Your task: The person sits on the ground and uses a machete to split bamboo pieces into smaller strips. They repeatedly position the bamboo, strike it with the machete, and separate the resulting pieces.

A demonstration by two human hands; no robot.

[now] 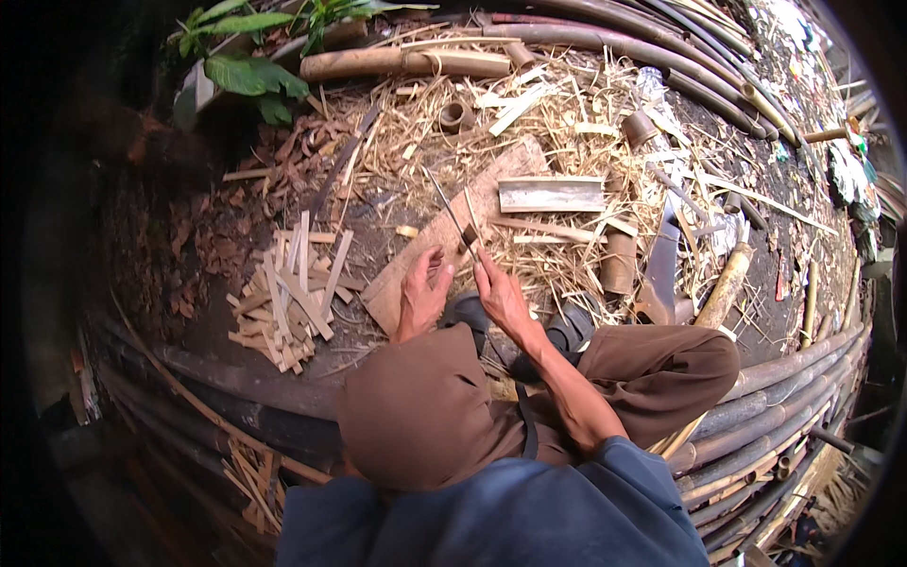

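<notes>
My right hand is closed round the handle of a knife, whose long thin blade points up and to the left over a wooden board. A thin bamboo strip stands out beside the blade; whether that hand grips it too I cannot tell. My left hand is held over the board's near edge, fingers apart and slightly curled, with nothing seen in it. Beyond my right hand lies a split bamboo piece, hollow side up. A pile of flat bamboo slats lies to the left.
A handsaw lies on the right beside short bamboo tubes. Shavings cover the ground ahead. Long bamboo poles lie at the far side, and more poles run behind me. Leafy plants grow at the far left.
</notes>
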